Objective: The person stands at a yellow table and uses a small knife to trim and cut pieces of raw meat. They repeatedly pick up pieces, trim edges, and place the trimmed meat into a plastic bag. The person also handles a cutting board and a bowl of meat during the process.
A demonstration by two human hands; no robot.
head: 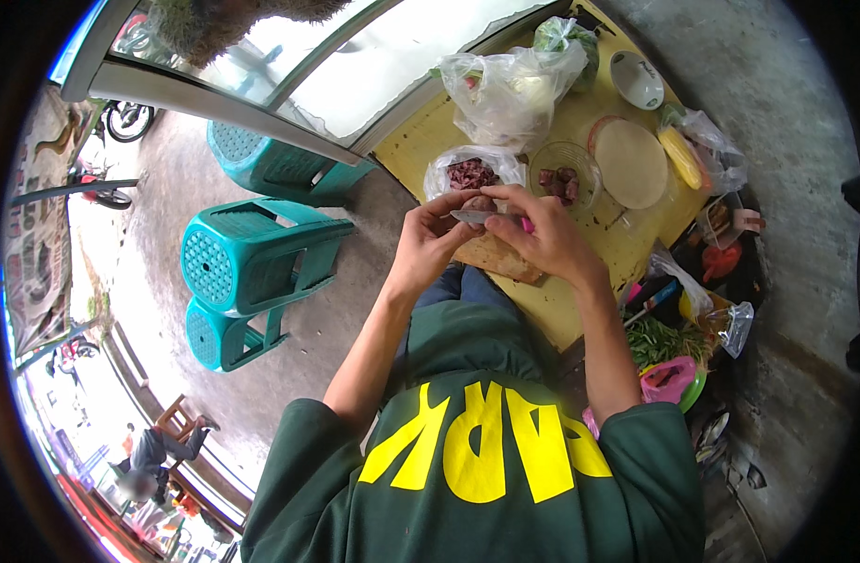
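My left hand (pixel 430 236) pinches a small, round, reddish-brown bulb (pixel 480 203), perhaps a shallot, above the table. In my right hand (pixel 546 229) is a small knife (pixel 469 216), its pink handle mostly covered by my fingers. The blade lies across the near side of the bulb, and my right fingertips also touch the bulb's top. Below my hands is a wooden cutting board (pixel 500 257). Just beyond them, a clear plastic bag (pixel 437 172) holds dark reddish-purple pieces (pixel 472 174). A clear glass bowl (pixel 594 169) to the right contains several reddish-purple chunks (pixel 560 184).
On the yellow table (pixel 416 141) stand plastic bags of vegetables (pixel 514 91), a white bowl (pixel 637 81), a round pale lid or plate (pixel 630 165) and corn (pixel 680 158). Leafy greens (pixel 665 345) lie right. Teal plastic stools (pixel 261 257) stand left; a person (pixel 156 454) sits farther off.
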